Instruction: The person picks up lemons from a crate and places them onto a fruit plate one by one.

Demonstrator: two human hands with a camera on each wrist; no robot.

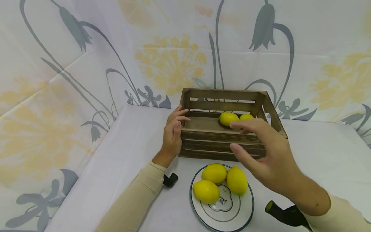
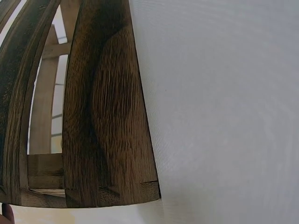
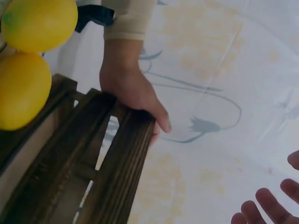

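A brown slatted wooden crate (image 1: 223, 143) stands on the white cloth. My left hand (image 1: 174, 132) grips its left end, fingers over the rim and thumb by the front corner. In the right wrist view that same left hand (image 3: 128, 84) shows at the crate's end. Two lemons (image 1: 228, 119) lie inside the crate toward its right. Over the crate's front right part hovers my right hand (image 1: 271, 154), thumb and fingers spread apart with nothing between them. Just below it, three lemons (image 1: 237, 181) lie on a round white plate (image 1: 227, 222) with a blue rim.
The plate stands close in front of the crate. Behind the crate rises a flower-printed cloth backdrop (image 1: 174, 64). Dark wrist devices show by both sleeves, the right one (image 1: 285, 215) near the plate's right side. White tablecloth (image 1: 327, 167) spreads to either side.
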